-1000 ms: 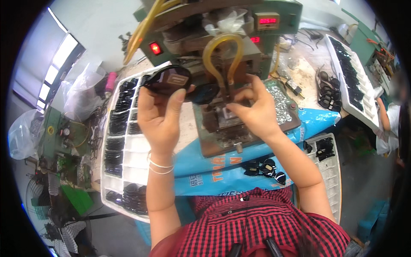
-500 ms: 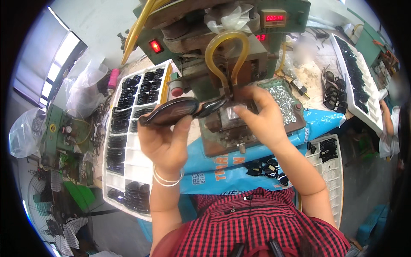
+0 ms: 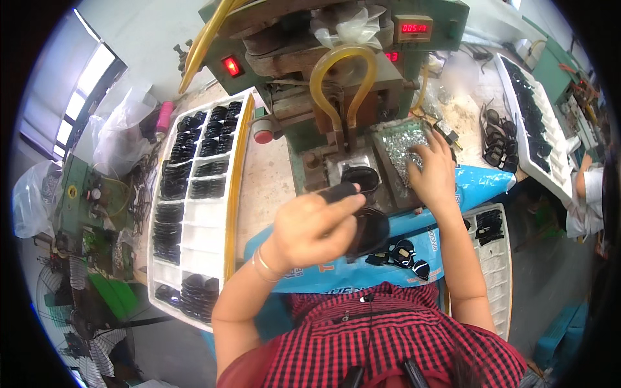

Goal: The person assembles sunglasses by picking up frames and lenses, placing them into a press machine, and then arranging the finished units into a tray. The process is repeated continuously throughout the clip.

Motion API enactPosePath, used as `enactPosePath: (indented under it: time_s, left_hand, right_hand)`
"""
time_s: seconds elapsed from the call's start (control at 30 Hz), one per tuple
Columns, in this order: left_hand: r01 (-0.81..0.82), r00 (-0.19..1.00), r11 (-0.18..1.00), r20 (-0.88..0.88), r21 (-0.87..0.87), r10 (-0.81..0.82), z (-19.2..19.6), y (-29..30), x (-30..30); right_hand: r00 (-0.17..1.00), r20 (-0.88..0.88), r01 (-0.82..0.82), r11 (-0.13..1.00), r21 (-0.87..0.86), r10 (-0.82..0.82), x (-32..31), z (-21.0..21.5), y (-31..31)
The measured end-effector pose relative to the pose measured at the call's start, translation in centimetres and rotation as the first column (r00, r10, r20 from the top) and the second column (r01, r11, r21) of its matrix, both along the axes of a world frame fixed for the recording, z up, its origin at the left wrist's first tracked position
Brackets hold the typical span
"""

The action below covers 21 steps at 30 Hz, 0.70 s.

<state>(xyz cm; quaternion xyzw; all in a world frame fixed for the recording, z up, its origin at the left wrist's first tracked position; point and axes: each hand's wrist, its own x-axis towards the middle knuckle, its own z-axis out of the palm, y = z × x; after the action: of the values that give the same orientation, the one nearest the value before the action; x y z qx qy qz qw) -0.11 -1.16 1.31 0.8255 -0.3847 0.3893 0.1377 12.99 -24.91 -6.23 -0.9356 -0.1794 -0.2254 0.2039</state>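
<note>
My left hand [image 3: 314, 229] is closed around a pair of black sunglasses [image 3: 370, 231], held tilted in front of a green press [image 3: 381, 84]. One dark lens hangs below my fingers. The other rim lies over the press's metal work plate. My right hand [image 3: 435, 169] reaches over a heap of small shiny metal parts [image 3: 400, 154] in a shallow tray on the press base. Its fingers are apart and reach down at the heap's right side. Whether a fingertip touches a part is too small to tell.
A white compartment tray [image 3: 207, 242] of stacked dark lenses stands on the left. A blue plastic sheet [image 3: 310, 275] bears several dark pieces [image 3: 401, 253] at the front. More white trays [image 3: 491, 278] stand on the right. A yellow hose [image 3: 317, 81] loops above the press plate.
My left hand has moved right and turned, bringing the sunglasses in front of the press plate. My right hand has left the plate and gone right to the metal parts.
</note>
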Motion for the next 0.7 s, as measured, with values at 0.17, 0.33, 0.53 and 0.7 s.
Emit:
enactPosePath:
  time_s: [0.17, 0.33, 0.53, 0.7]
  left_hand:
    - [0.062, 0.992, 0.990, 0.099, 0.124, -0.074, -1.7, -1.4, 1.1]
    - [0.020, 1.000, 0.999, 0.001, 0.047, -0.020, -2.3, -1.0, 1.3]
    - [0.037, 0.999, 0.998, -0.022, 0.046, -0.036, -3.4, -0.7, 1.4]
    - [0.006, 0.999, 1.000, 0.037, 0.026, -0.007, -3.5, -1.4, 1.0]
  right_hand:
    - [0.992, 0.120, -0.056, 0.996, 0.072, 0.047, 1.7, -3.9, -1.4]
    - [0.998, -0.068, 0.041, 0.926, 0.375, -0.017, 1.9, -2.2, -1.0]
    - [0.999, 0.046, -0.031, 0.881, 0.473, 0.010, 1.3, -3.0, -1.1]
    - [0.984, 0.120, -0.179, 0.794, 0.581, 0.133, 1.1, -2.1, -0.1]
